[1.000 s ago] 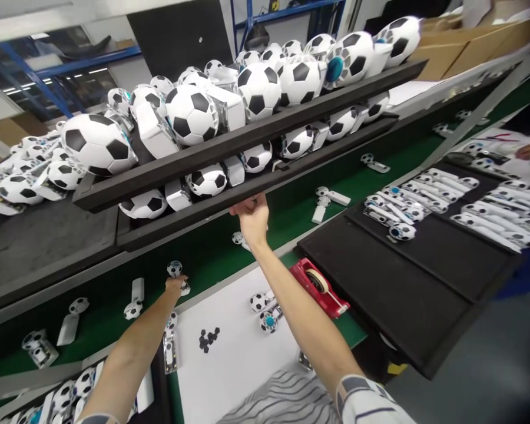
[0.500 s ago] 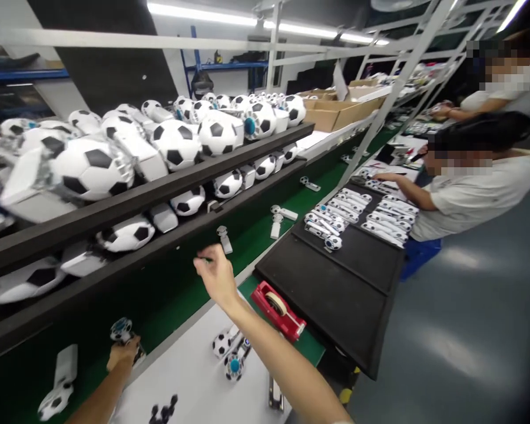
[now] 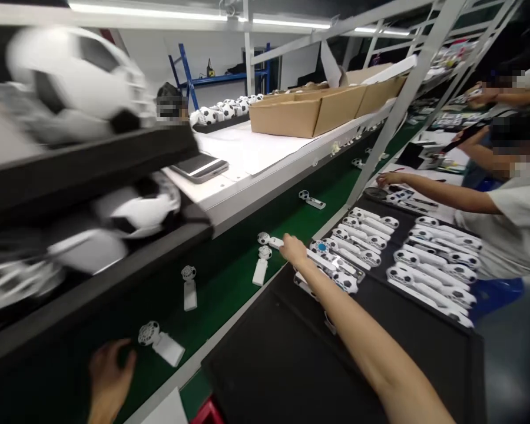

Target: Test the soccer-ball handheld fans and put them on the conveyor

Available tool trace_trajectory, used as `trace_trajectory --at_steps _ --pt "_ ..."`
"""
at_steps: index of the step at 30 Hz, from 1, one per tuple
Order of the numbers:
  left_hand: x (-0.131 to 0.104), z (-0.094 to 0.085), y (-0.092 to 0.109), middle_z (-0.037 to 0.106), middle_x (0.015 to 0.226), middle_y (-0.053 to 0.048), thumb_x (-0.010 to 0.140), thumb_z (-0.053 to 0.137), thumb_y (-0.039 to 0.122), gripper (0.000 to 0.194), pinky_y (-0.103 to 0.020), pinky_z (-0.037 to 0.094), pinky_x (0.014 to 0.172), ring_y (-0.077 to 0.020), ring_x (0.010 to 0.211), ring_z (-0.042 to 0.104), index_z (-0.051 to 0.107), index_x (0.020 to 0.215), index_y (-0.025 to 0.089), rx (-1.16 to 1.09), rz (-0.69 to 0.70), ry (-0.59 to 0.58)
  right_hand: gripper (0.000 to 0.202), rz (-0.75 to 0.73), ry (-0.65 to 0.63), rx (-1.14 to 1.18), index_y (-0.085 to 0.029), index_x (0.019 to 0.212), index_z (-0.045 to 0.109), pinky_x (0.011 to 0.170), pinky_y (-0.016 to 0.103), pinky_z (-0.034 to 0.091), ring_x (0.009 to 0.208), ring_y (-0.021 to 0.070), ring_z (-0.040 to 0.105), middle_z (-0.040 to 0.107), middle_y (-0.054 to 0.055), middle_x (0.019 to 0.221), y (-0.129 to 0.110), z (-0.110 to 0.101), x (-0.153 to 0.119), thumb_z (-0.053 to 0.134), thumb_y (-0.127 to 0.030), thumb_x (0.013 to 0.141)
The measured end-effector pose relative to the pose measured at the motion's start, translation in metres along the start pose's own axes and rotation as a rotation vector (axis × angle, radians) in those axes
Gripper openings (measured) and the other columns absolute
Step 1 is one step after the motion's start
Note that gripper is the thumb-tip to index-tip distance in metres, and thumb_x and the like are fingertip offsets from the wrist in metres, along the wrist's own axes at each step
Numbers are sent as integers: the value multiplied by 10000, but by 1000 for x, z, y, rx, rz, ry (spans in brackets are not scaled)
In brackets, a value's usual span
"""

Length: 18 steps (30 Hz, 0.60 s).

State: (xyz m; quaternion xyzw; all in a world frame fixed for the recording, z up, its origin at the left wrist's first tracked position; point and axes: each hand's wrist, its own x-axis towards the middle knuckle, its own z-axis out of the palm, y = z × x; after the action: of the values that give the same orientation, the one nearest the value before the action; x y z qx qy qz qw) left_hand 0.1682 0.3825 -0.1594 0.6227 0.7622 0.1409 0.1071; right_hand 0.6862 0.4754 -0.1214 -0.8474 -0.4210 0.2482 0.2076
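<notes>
My right hand reaches across to the green belt. Its fingers are closed over the handle end of a white football-patterned handheld fan. Just below that one, another fan lies on the belt. My left hand, smeared by motion, is open over the belt at the lower left, thumb apart from the fingers and nothing visible between them. Right beside it lies a fan with a round grille head and white handle. A further fan rests a little beyond.
A black tray holds rows of white fans at its far end. Large football-patterned pieces crowd a dark-edged shelf at left. Cardboard boxes and a phone sit on a white ledge. Co-workers sit at right.
The view has swung right and forward. My left hand has let go of the fan it held and is open. My right hand, in mid-air before, has come down onto a fan on the belt.
</notes>
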Motion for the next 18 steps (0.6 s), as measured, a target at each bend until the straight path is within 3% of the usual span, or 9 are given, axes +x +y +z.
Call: trace_trajectory --at_steps 2,3,5,7,9,11,15,18 --pt "24 45 82 590 1230 -68 833 551 257 249 -361 435 1056 -248 1244 504 644 1062 236 -2 124 -141 324 55 -135 -31 -148 1232 600 954 478 515 1125 258 604 593 111 1276 -5 20 34 629 -317 957" --pt "37 68 119 572 1272 -44 832 587 264 256 -351 411 1078 -232 1252 497 648 1080 247 11 152 -184 314 86 -206 -42 -147 1212 611 936 468 526 1096 249 618 611 104 1245 -7 35 42 630 -329 957" --pt "61 111 179 494 1392 -67 853 640 331 378 -470 386 1084 -279 1270 469 598 1212 218 59 104 -210 317 157 -312 -57 -147 1204 614 911 456 541 1064 240 633 624 99 1219 -9 67 43 628 -347 958" --pt "80 141 213 406 1472 -124 890 634 363 513 -578 365 1074 -336 1307 426 495 1354 195 117 -59 -193 348 229 -341 -65 -152 1247 591 916 463 540 1089 250 623 602 107 1261 -8 93 35 629 -340 957" --pt "92 156 224 389 1481 -142 906 627 371 552 -604 381 1056 -352 1308 428 451 1399 193 139 -210 -194 387 281 -315 -56 -150 1291 564 936 475 529 1135 268 600 564 124 1320 -5 110 28 638 -321 951" --pt "98 157 220 389 1482 -136 915 623 353 543 -588 404 1050 -343 1302 440 446 1406 201 107 -275 -208 410 310 -276 -19 -148 1315 548 955 485 517 1165 281 581 537 135 1354 -5 115 26 640 -310 950" --pt "103 135 202 437 1445 -125 925 618 316 511 -537 460 1014 -312 1253 497 458 1398 207 -113 -313 -258 399 308 -262 143 -159 1314 545 949 488 518 1146 274 589 551 123 1331 -13 102 35 626 -319 958" --pt "103 110 195 539 1327 -117 929 618 325 437 -476 521 938 -269 1140 582 515 1330 183 -412 -418 -307 358 258 -308 333 -156 1273 565 878 443 554 1050 241 628 596 107 1246 -22 84 34 609 -339 968"
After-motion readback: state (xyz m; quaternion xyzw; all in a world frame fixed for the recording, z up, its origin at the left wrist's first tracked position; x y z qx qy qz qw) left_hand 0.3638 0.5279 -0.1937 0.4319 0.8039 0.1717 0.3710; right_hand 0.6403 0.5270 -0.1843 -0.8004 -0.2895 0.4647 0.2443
